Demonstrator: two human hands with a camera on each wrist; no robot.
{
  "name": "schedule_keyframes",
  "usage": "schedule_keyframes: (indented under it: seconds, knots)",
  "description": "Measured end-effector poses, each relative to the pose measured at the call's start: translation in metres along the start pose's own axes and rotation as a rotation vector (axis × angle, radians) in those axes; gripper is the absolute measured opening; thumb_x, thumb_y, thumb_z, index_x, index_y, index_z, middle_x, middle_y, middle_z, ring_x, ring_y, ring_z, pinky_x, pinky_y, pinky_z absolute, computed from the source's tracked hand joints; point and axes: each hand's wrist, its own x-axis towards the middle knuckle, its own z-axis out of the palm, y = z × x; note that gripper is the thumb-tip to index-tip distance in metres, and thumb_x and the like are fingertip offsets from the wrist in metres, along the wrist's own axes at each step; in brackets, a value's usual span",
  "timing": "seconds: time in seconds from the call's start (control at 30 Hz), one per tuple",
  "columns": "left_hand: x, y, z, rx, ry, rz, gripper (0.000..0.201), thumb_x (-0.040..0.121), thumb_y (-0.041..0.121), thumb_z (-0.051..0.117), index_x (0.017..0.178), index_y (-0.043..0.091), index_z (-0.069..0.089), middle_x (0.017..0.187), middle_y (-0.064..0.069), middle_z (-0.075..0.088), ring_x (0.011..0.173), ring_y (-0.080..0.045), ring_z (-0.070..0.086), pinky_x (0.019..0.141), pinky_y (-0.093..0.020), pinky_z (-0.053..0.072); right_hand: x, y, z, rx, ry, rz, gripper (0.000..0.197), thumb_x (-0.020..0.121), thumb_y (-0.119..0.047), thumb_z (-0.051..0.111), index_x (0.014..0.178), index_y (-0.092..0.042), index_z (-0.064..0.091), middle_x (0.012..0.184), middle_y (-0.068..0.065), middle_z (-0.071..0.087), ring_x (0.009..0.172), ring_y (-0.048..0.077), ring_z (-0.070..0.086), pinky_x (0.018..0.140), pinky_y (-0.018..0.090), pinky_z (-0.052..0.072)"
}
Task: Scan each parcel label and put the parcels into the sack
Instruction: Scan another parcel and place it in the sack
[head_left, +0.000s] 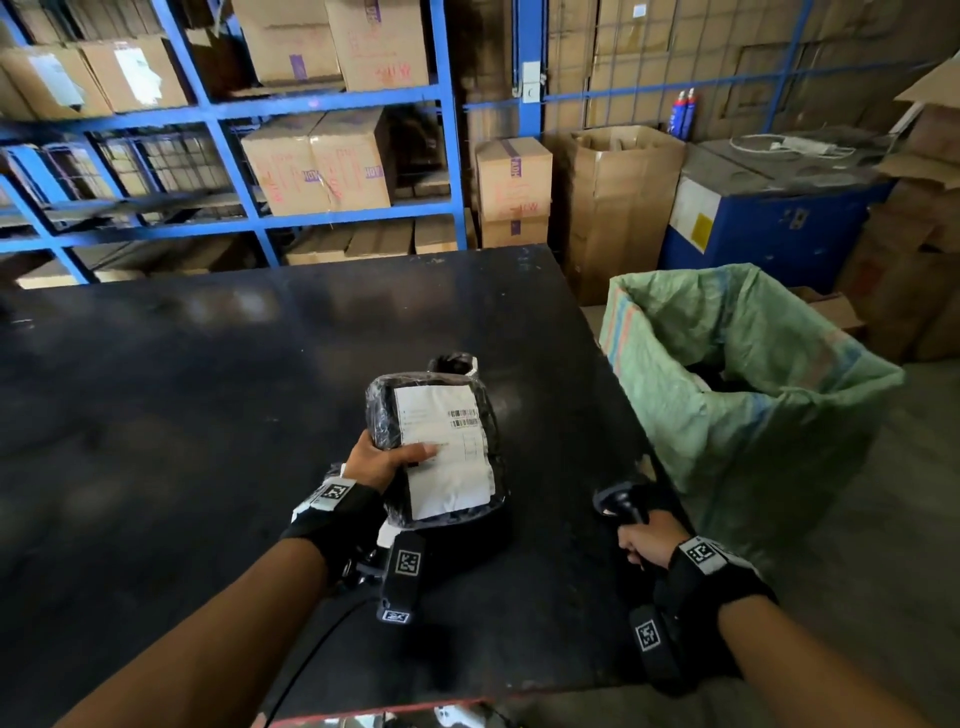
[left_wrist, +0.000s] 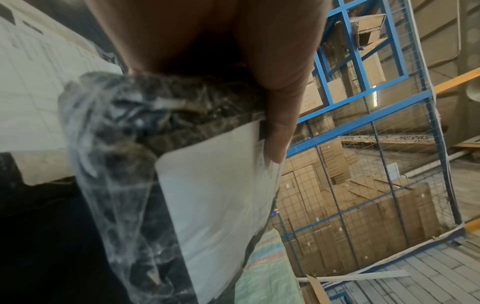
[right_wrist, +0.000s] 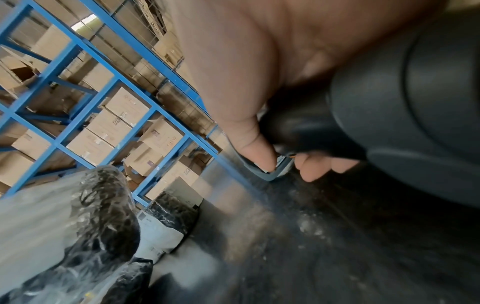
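My left hand (head_left: 395, 458) grips a black plastic-wrapped parcel (head_left: 384, 415) at its left edge, thumb pressed on the white barcode label (head_left: 449, 457), label facing up. It is tilted above a second black parcel (head_left: 457, 538) lying on the table. A third black bundle (head_left: 453, 364) sits just behind. In the left wrist view the thumb (left_wrist: 279, 115) lies on the label (left_wrist: 215, 195). My right hand (head_left: 644, 545) grips a black handheld scanner (head_left: 621, 506) by its handle, right of the parcel near the table's right edge. The wrist view shows fingers (right_wrist: 246, 131) curled round the scanner (right_wrist: 402, 98).
The black table (head_left: 182, 389) extends far left and back. An open green woven sack (head_left: 769, 415) stands on the floor at the table's right side, with dark items inside. Blue shelving (head_left: 447, 156) with cardboard boxes lines the back; a blue machine (head_left: 769, 228) stands back right.
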Motion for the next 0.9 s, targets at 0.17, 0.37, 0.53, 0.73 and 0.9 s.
schedule_keyframes:
  seconds: [0.17, 0.37, 0.53, 0.73, 0.9]
  knots:
    - [0.003, 0.003, 0.021, -0.02, -0.052, -0.014, 0.05, 0.058, -0.001, 0.082, 0.106, -0.004, 0.067, 0.102, -0.02, 0.073, 0.092, -0.036, 0.071, 0.084, -0.045, 0.057, -0.009, -0.004, -0.009, -0.125, -0.062, -0.021, 0.009, 0.068, -0.015, 0.066, 0.069, -0.006, 0.064, 0.053, 0.004, 0.065, 0.062, 0.024, 0.062, 0.072, 0.033, 0.053]
    - [0.014, 0.022, 0.071, 0.007, -0.146, 0.017, 0.036, 0.072, -0.007, 0.073, 0.106, 0.002, 0.068, 0.099, -0.013, 0.074, 0.084, -0.025, 0.073, 0.079, -0.038, 0.06, -0.043, -0.061, -0.052, -0.446, -0.003, -0.156, 0.06, 0.085, -0.041, 0.063, 0.132, -0.005, 0.052, 0.136, 0.013, 0.054, 0.123, 0.027, 0.053, 0.08, 0.02, 0.037]
    - [0.032, 0.043, 0.131, -0.073, -0.249, 0.021, 0.051, 0.063, 0.003, 0.08, 0.112, 0.005, 0.067, 0.112, -0.016, 0.071, 0.102, -0.034, 0.068, 0.095, -0.052, 0.051, -0.052, -0.115, -0.11, -0.178, 0.114, -0.304, 0.07, 0.083, -0.054, 0.061, 0.134, -0.008, 0.048, 0.136, 0.008, 0.054, 0.123, 0.024, 0.052, 0.094, 0.028, 0.039]
    - [0.056, 0.083, 0.231, -0.232, -0.321, 0.015, 0.061, 0.065, 0.008, 0.072, 0.125, 0.004, 0.06, 0.123, -0.019, 0.065, 0.112, -0.037, 0.063, 0.099, -0.055, 0.047, -0.03, -0.139, -0.186, 0.243, 0.058, -0.401, 0.063, 0.081, -0.053, 0.064, 0.13, -0.016, 0.048, 0.127, 0.002, 0.055, 0.111, 0.019, 0.056, 0.103, 0.042, 0.045]
    - [0.079, 0.1, 0.324, -0.353, -0.373, -0.01, 0.068, 0.063, 0.016, 0.079, 0.128, 0.009, 0.058, 0.124, -0.017, 0.065, 0.114, -0.036, 0.062, 0.098, -0.056, 0.048, 0.01, -0.131, -0.236, 0.901, -0.142, -0.401, 0.038, 0.087, -0.026, 0.064, 0.123, -0.015, 0.055, 0.122, 0.006, 0.065, 0.099, 0.021, 0.066, 0.083, 0.038, 0.054]
